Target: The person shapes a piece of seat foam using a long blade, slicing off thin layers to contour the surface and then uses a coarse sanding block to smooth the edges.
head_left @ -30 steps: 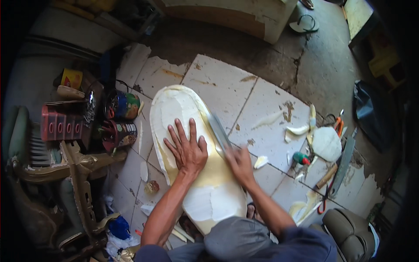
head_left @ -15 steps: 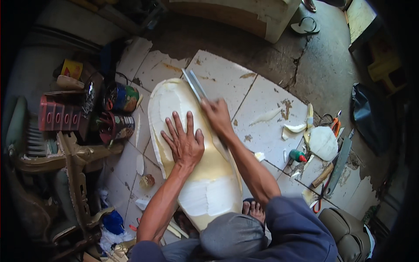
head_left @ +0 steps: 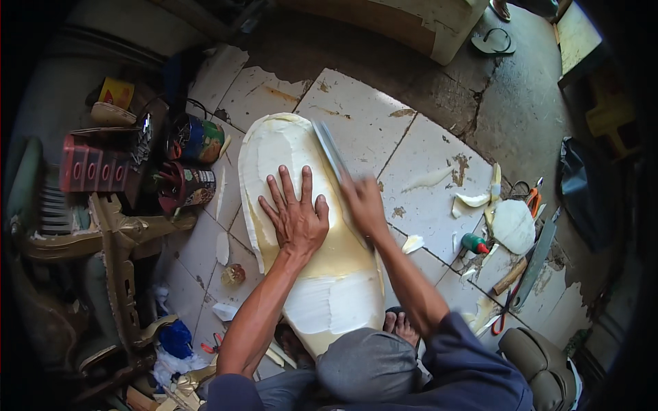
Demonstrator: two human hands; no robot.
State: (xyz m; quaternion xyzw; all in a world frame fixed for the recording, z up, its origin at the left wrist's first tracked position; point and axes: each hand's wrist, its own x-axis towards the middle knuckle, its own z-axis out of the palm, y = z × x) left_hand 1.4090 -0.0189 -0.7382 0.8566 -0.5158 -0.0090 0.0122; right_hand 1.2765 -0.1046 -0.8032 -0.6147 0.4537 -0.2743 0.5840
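A long foam seat pad (head_left: 334, 298), cream and white with patches of differing shade, lies lengthwise in front of me, its near end by my knee. My left hand (head_left: 299, 222) rests flat on top of it, fingers spread, pressing on the upper half. Along the pad's right edge my right hand (head_left: 362, 204), blurred by motion, is closed round a long metal blade (head_left: 328, 146). The blade points away from me and lies against the foam's side. Its handle end is hidden in the fist.
Foam scraps (head_left: 473, 200), a green glue bottle (head_left: 473, 242), red-handled scissors (head_left: 502, 322) and a long grey blade (head_left: 533, 268) lie on the tiles at right. Left stand tins of tools (head_left: 197, 139), a red drawer box (head_left: 96, 164) and a gold-coloured frame (head_left: 113, 253).
My right hand has drawn the blade back toward me and slightly right along the pad's edge. My left hand stays flat on the foam. The whole view has shifted slightly.
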